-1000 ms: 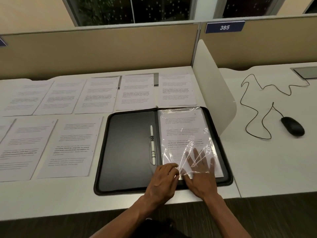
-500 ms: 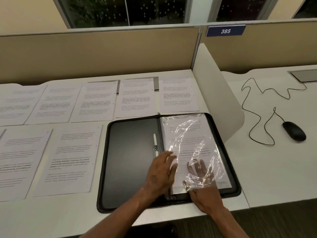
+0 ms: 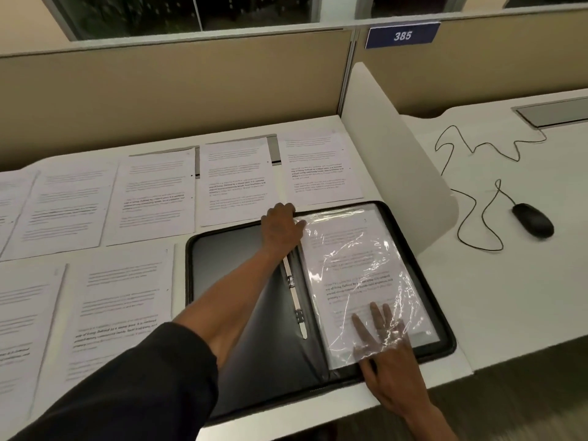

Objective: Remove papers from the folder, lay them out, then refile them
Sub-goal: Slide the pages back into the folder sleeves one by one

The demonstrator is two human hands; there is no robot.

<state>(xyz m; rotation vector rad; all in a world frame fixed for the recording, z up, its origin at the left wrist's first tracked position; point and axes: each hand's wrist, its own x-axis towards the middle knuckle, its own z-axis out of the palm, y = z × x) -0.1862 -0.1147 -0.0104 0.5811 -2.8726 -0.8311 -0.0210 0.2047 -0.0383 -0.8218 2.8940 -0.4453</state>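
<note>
At the top corner of the clear plastic sleeve point(image 3: 359, 281), nearest the folder's spine, the left hand point(image 3: 281, 229) rests with its fingers curled over the sleeve's edge; whether it pinches the plastic or only presses it down cannot be told. The right hand point(image 3: 386, 354) lies at the opposite, near end of that sleeve, fingers straight and slid inside the plastic on top of the printed page point(image 3: 353, 259) it holds, thumb outside on the sleeve's near edge. So the page lies between the two hands, under the right fingers. The sleeve fills the right half of the open black zip folder point(image 3: 241, 281), beside the white binder clip strip point(image 3: 294, 294) at the spine; the left half is bare. Beyond and left of the folder, printed sheets point(image 3: 156, 192) lie in rows on the desk point(image 3: 509, 300). Judging by this, the laying-out looks nearly done, with this page probably among the last to come out, and the refiling is all still ahead.
</note>
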